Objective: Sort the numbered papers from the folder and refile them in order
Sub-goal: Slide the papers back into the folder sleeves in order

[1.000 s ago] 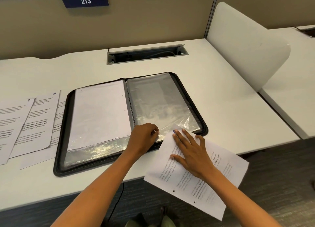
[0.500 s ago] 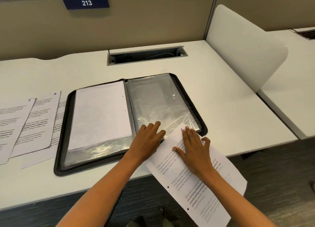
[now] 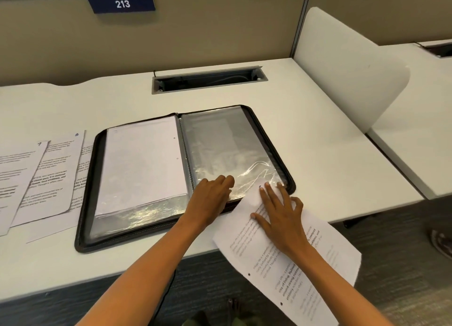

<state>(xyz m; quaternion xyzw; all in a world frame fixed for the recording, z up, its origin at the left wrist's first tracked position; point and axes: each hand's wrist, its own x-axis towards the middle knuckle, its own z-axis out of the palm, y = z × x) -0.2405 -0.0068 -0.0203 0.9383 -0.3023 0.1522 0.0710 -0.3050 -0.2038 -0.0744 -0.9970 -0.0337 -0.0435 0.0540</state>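
Nearest, a thin white printed sheet [image 3: 288, 259] with two punched holes along its near-left edge is overhanging the worktop [image 3: 330, 159] edge, its far corner reaching onto the folder's right page. The right hand [image 3: 281, 215] is lying flat on that sheet, fingers straight and spread, fingertips at the sheet's far corner. Just left, the left hand [image 3: 211, 198] is resting palm down with fingers straight and close together on the glossy, crinkled clear sleeve [image 3: 227, 149] at its near edge, gripping nothing.

The folder [image 3: 83, 227] is lying open and flat, a black zip-edged rectangle with rounded corners and a spiral spine. Its left page is holding plain white paper [image 3: 141, 164] in a shiny pocket.

At far left, loose numbered papers [image 3: 36, 176] are lying overlapped on the smooth white worktop, well apart from both hands.

Farther back, a rectangular grey cable slot [image 3: 208, 79] is sitting in the worktop, with a blue "213" sign [image 3: 121, 3] on the beige partition.
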